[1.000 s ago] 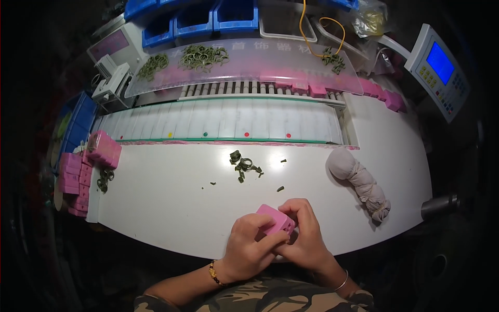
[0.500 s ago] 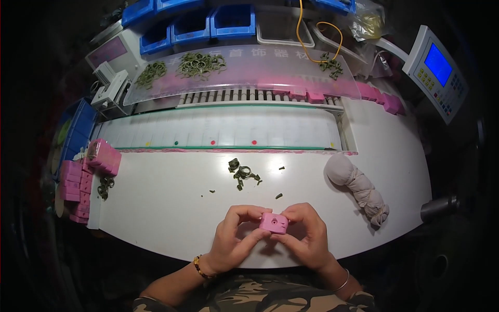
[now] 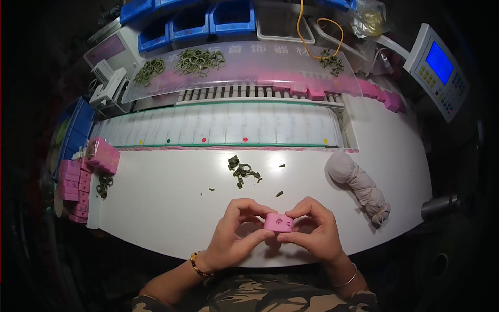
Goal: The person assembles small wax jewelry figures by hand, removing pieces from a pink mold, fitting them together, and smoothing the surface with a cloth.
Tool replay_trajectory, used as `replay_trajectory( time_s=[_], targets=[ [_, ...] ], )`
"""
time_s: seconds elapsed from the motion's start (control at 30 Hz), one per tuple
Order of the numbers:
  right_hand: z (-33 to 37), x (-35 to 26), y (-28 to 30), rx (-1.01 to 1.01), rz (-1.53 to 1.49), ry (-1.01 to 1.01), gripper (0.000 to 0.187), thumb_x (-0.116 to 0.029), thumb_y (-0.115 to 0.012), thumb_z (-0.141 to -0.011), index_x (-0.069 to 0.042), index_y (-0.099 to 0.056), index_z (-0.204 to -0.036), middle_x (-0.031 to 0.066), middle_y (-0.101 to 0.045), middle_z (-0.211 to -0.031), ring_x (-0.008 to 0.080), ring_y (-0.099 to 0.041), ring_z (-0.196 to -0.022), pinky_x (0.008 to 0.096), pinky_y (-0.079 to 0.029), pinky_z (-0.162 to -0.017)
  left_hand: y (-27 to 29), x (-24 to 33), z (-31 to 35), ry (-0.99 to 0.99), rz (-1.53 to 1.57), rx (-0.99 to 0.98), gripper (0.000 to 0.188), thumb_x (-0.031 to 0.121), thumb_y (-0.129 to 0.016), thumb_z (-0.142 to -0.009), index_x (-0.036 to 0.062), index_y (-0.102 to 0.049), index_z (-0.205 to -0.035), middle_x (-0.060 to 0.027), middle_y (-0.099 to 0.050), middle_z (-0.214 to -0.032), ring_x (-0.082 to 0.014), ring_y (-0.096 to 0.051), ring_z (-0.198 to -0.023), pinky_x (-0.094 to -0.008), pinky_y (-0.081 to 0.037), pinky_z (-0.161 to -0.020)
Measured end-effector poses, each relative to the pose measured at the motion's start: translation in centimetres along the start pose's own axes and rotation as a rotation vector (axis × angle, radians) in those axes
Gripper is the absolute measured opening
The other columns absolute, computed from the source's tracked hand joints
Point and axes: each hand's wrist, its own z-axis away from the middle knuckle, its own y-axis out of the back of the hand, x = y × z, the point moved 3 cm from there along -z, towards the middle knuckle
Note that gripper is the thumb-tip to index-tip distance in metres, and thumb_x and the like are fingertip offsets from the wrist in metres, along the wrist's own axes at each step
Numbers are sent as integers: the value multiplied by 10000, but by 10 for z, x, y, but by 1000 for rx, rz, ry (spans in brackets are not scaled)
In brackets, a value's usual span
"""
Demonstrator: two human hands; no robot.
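My left hand [image 3: 240,232] and my right hand [image 3: 315,231] hold a small pink rubber mold [image 3: 279,222] between them above the near edge of the table. Fingertips and thumbs of both hands pinch it at its two ends. A round hole and small dark notches show on the side turned up toward me. Farther off on the white table lies a small pile of dark green wax rings and bits [image 3: 243,170]. A loose green piece [image 3: 279,193] rests just beyond the mold.
Pink molds [image 3: 73,182] are stacked at the left edge. Behind the table runs a white slatted conveyor [image 3: 218,124], with a frosted shelf [image 3: 244,62] of green rings above it. At right are a tied cloth bundle [image 3: 358,187] and a keypad panel [image 3: 436,73].
Both hands have shifted slightly right with the pink mold, which is tilted differently. My right hand's fingers have spread a little. The conveyor slats have moved left.
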Motion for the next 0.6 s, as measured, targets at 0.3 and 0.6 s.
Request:
replay_trajectory(
  time_s=[0.3, 0.6],
  targets=[
    [-4, -16, -18, 195, 450, 462, 383, -35, -863, -762, 22, -626, -1057, 85, -651, -939, 139, -654, -838, 282, -559, -705, -1, 5, -5, -36, 4, 173, 446, 12, -744, -887, 41, -441, -1213, -161, -571, -1248, -208, -603, -1149, -334, -521, -911],
    [-15, -9, -15, 175, -318, 38, 418, -7, -793, -852, -1, -502, -1152, 130, -641, -1103, 155, -659, -1007, 283, -577, -844, -11, 21, -13, -364, -656, 120, 603, 168, -910, -706, 61, -555, -1181, -180, -491, -1223, -294, -523, -1106, -397, -474, -925]
  ],
)
